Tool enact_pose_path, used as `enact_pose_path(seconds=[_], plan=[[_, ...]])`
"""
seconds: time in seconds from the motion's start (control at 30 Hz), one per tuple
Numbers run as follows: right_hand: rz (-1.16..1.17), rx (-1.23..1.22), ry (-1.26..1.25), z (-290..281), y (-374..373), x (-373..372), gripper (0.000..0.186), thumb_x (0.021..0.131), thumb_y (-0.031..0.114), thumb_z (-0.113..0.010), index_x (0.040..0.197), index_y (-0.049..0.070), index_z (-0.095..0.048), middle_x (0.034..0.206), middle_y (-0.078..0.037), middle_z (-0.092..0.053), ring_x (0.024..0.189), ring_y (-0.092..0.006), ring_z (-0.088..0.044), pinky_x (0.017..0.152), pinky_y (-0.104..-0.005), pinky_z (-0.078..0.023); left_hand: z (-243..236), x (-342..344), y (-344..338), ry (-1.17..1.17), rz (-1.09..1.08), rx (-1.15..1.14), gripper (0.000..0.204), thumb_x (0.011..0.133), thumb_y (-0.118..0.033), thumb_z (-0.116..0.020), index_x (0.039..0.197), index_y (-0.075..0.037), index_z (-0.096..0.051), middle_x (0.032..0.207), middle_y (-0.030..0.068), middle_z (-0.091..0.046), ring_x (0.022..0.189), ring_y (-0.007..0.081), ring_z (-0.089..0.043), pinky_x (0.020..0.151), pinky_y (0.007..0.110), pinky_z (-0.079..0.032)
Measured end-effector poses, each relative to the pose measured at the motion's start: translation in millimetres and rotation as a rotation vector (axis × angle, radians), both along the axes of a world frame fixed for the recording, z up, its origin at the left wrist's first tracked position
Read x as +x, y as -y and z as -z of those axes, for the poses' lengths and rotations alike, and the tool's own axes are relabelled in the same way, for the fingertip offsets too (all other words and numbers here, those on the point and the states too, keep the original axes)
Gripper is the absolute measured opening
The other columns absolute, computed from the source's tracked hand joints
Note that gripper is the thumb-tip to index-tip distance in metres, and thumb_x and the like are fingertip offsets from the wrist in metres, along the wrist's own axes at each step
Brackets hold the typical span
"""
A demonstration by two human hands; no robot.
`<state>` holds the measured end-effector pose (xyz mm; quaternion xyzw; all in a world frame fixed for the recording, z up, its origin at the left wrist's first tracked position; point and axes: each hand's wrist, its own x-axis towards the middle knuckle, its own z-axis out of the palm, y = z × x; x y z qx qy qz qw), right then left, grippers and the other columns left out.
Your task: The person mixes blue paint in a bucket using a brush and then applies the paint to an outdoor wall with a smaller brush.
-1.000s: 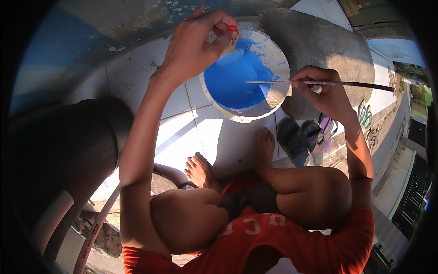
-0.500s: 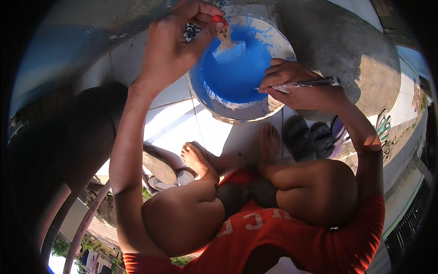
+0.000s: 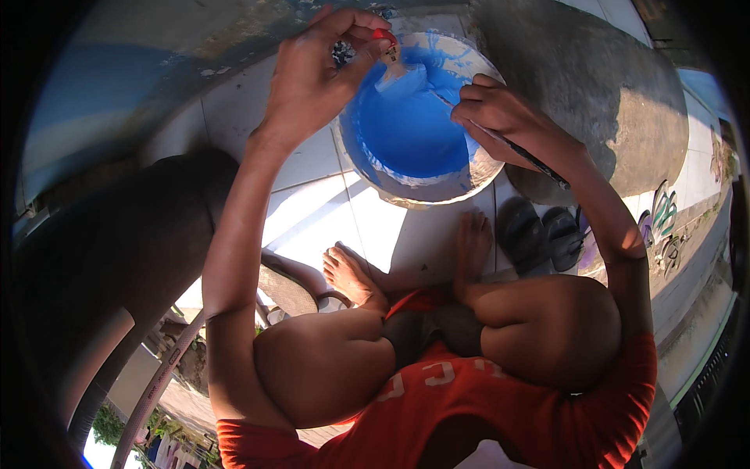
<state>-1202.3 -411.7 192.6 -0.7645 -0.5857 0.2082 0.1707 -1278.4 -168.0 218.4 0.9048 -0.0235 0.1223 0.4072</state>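
Observation:
Over a pale bucket (image 3: 480, 177) of blue paint (image 3: 405, 134), my left hand (image 3: 320, 74) pinches the red-topped handle of a wide paintbrush (image 3: 392, 55), whose bristles sit in the paint near the bucket's far side. At the bucket's right, my right hand (image 3: 500, 117) grips a thin brush (image 3: 539, 161) with a dark handle; its pale shaft slants up-left over the paint toward the wide brush's bristles. Whether the two brushes touch I cannot tell.
My bare feet (image 3: 348, 277) rest on white tiles (image 3: 305, 215). Sandals (image 3: 523, 234) lie to the right, another (image 3: 285, 289) at left. A bulky dark object (image 3: 109, 258) fills the left side, below a painted wall (image 3: 133, 78). A grey concrete slab (image 3: 594, 94) lies beyond the bucket's right.
My right hand has moved up and left from the rim over the bucket, tilting the thin brush. The wide brush's bristles now show more in the paint as my left hand has shifted slightly.

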Motion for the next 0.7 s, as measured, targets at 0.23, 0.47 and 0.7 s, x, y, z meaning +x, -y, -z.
enact_pose_path(seconds=[0.23,0.47,0.7], plan=[[0.038,0.213,-0.138,8.6,7.3,-27.8,0.01,0.078,-0.005,-0.063,0.084,0.002,-0.061,0.083,-0.009,-0.063,0.089,-0.0253,-0.059,0.086,-0.036,-0.045,7.6,4.4,-2.2,0.046,0.06,0.01,0.015,0.086,-0.012,-0.068,0.1,-0.006,-0.068,0.089,0.0054,-0.072,0.086,0.014,-0.067,0.101,0.035,-0.041],[0.119,0.191,0.067,-0.1,9.9,-13.6,0.009,0.078,-0.004,-0.062,0.085,0.002,-0.062,0.079,-0.009,-0.058,0.08,-0.0257,-0.053,0.069,-0.0354,-0.046,2.9,1.4,-9.7,0.073,0.063,0.042,0.018,0.084,-0.007,-0.068,0.102,-0.006,-0.067,0.09,0.0061,-0.071,0.086,0.015,-0.067,0.099,0.035,-0.043],[0.067,0.164,-0.147,-1.9,4.0,-29.8,0.009,0.08,-0.004,-0.061,0.085,0.003,-0.06,0.084,-0.007,-0.057,0.08,-0.0244,-0.052,0.068,-0.0342,-0.046,-4.4,5.3,-7.9,-0.026,0.086,-0.202,0.016,0.08,0.002,-0.063,0.096,0.004,-0.063,0.088,0.0114,-0.068,0.08,0.019,-0.067,0.076,0.029,-0.051]])
